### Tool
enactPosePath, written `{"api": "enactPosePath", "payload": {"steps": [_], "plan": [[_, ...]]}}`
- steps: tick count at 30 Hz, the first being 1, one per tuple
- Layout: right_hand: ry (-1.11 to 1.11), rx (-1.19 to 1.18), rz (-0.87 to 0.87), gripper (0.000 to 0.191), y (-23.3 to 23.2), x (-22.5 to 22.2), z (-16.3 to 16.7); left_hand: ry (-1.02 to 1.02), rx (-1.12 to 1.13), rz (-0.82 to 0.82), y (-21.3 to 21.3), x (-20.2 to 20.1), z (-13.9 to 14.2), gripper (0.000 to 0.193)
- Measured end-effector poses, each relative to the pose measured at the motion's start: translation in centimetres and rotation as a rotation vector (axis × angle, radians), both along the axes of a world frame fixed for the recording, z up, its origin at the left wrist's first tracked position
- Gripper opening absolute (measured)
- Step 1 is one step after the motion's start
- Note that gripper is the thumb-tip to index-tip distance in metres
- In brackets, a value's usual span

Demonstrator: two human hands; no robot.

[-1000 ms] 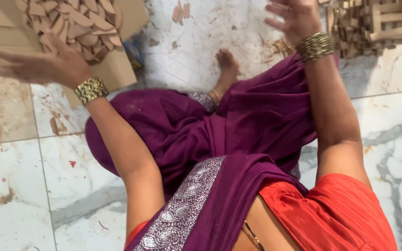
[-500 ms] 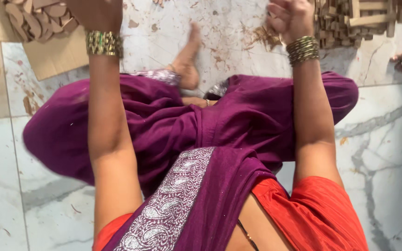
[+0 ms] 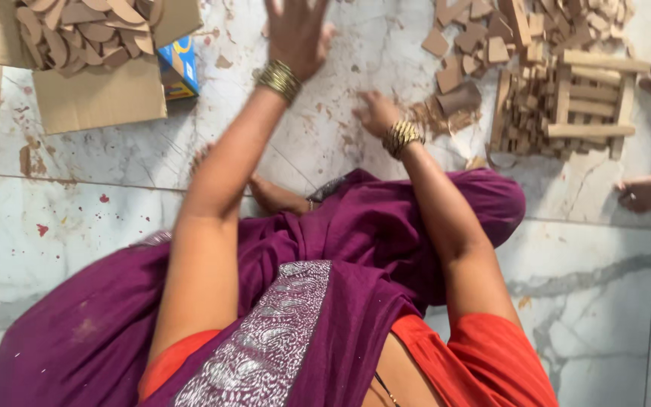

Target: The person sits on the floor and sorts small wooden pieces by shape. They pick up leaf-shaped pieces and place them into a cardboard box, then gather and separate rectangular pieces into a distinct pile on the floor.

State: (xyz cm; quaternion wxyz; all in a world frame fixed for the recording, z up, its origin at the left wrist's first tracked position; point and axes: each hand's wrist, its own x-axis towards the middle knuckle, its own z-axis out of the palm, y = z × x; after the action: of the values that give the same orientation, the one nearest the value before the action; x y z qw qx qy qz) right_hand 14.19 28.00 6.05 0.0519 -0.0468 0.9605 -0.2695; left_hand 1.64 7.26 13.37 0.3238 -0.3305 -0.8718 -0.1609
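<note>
Right hand [image 3: 377, 113], fingers curled at the flat brown wood offcuts [image 3: 453, 94] on the marble floor [image 3: 325, 143] at upper centre; left hand [image 3: 295, 30] raised, fingers spread, empty (better pinch one piece cleanly before lifting).

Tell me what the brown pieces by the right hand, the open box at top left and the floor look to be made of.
Brown pieces: flat, matte, thin-edged cutouts, probably cardboard or thin board. Open box: plain brown corrugated-looking cardboard, dull surface. Floor: glossy pale tiles with grey veins, marble or marble-look ceramic; which one cannot be told. The right hand rests near the pieces.
</note>
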Motion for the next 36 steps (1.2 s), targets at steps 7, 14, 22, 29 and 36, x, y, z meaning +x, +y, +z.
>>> {"api": "enactPosePath", "payload": {"steps": [7,14,22,29,36], "plan": [[0.000,-0.333,-0.165,0.035,2.1,-2.3,-2.8,-0.207,-0.209,0.083,-0.7,0.8,-5.2,0.107],[0.313,-0.274,-0.354,0.031,4.9,-6.2,-6.6,-0.400,-0.191,0.221,-2.2,-2.0,-11.6,0.110],[0.291,-0.419,-0.385,0.076,6.5,-9.5,-9.1,-0.401,0.052,0.102,5.0,-10.1,-13.3,0.104],[0.205,-0.331,-0.353,0.080,8.5,-10.2,-8.7,-0.362,0.097,0.063,16.2,-23.4,-13.5,0.099],[0.037,0.046,-0.207,0.097,7.6,-12.9,-8.0,-0.872,-0.166,0.307,22.0,-33.0,-13.3,0.093]]}}
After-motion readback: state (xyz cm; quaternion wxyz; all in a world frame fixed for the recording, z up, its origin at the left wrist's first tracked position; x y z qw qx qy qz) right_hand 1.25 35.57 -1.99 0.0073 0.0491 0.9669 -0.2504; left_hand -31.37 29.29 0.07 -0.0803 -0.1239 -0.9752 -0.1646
